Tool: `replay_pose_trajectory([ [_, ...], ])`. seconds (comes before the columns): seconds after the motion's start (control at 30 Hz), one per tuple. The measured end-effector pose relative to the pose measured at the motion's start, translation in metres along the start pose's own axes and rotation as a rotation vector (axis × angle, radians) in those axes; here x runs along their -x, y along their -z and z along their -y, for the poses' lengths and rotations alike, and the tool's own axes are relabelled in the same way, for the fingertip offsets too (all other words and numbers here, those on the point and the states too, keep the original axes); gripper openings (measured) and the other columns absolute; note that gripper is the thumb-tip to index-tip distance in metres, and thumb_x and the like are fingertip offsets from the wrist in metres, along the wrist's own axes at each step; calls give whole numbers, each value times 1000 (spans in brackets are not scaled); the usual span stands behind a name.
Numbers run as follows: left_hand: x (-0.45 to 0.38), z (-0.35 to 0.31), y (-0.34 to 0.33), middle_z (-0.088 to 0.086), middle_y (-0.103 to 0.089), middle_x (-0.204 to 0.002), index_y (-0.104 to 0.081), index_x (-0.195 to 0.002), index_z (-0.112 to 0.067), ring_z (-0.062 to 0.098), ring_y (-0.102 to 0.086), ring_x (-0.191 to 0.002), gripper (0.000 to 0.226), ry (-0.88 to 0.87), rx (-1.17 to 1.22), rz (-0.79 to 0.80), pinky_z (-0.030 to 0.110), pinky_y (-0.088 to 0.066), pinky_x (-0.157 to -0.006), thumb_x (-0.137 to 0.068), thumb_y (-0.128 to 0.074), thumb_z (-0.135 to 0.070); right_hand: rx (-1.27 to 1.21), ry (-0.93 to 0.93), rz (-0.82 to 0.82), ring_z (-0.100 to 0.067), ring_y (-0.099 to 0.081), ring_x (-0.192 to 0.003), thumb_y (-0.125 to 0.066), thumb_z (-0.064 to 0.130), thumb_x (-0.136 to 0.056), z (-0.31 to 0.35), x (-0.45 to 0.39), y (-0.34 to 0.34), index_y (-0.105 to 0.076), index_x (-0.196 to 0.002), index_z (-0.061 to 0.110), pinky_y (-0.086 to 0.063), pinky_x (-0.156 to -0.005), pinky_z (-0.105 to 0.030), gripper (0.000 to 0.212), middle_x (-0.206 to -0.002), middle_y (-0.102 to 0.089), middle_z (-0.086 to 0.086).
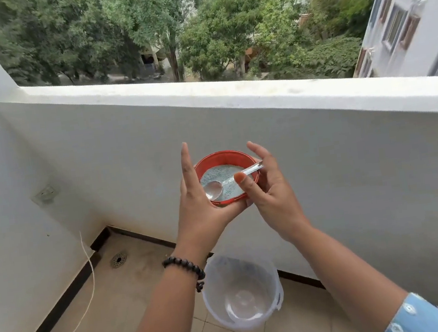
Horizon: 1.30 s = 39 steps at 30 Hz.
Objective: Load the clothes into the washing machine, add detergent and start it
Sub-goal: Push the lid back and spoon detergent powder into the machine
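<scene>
White plastered balcony parapet wall point(237, 141) is running across the view; taken as landmark. Beyond and above it, green trees point(140, 29) and a pale multi-storey building point(414, 12) are showing.

Beige tiled floor point(133, 286) is lying at the foot of the parapet wall. A translucent white plastic bucket point(241, 292) is standing on the floor just beside the base of the wall, with nothing visible inside it. A round metal floor drain point(118, 259) is sitting in the floor near the wall's left corner. A thin white cord point(89, 278) is hanging down the side wall left of the parapet and trailing onto the floor.

In front of the parapet wall, at mid-height, directly above the bucket: small round red plastic container point(226, 177) of pale blue-white detergent powder point(221, 175).

Left hand point(203, 201) is cradling the container from below and from its left side, fingers straight and pointing up.

Right hand point(267, 184) is at the container's right side, thumb and fingers pinching the handle of a small metal spoon point(231, 182). Spoon bowl is lying over the powder, handle reaching past the right rim.

Beaded black bracelet point(184, 266) is sitting on the left wrist. Light blue patterned sleeves point(421, 314) are covering both upper forearms.
</scene>
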<state>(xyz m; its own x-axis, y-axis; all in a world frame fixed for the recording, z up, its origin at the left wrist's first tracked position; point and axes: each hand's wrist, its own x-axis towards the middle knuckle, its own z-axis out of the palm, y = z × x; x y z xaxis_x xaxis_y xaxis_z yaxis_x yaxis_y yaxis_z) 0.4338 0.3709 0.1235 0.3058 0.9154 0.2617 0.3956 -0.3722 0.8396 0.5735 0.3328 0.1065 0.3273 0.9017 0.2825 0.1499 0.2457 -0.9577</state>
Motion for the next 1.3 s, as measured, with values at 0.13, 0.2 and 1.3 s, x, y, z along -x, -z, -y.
replay_pose_trajectory([
  [0.13,-51,4,-9,-5,-27,-156,10,-152,-46,0,-32,-128,134,-60,28,38,23,-34,-97,-55,-82,-58,48,-9,-31,-6,-62,-109,-58,53,-87,-6,-42,6,-39,-139,41,-53,-93,-28,57,-122,-62,6],
  [0.2,-75,7,-12,-8,-28,-153,10,-152,-46,-2,-31,-125,133,-92,37,69,23,-35,-97,-60,-87,-50,71,-11,-68,-4,-61,-107,-56,51,-89,-8,-61,6,-41,-141,36,-52,-91,-26,56,-119,-62,8],
  [1.3,-272,-45,-151,-5,-29,-159,7,-147,-56,14,-36,-143,128,-110,60,146,48,-40,-112,-56,-83,-57,340,17,-59,-11,-42,-131,-69,41,-87,-32,-261,156,-38,-144,36,-39,-109,-40,64,-146,-43,7],
])
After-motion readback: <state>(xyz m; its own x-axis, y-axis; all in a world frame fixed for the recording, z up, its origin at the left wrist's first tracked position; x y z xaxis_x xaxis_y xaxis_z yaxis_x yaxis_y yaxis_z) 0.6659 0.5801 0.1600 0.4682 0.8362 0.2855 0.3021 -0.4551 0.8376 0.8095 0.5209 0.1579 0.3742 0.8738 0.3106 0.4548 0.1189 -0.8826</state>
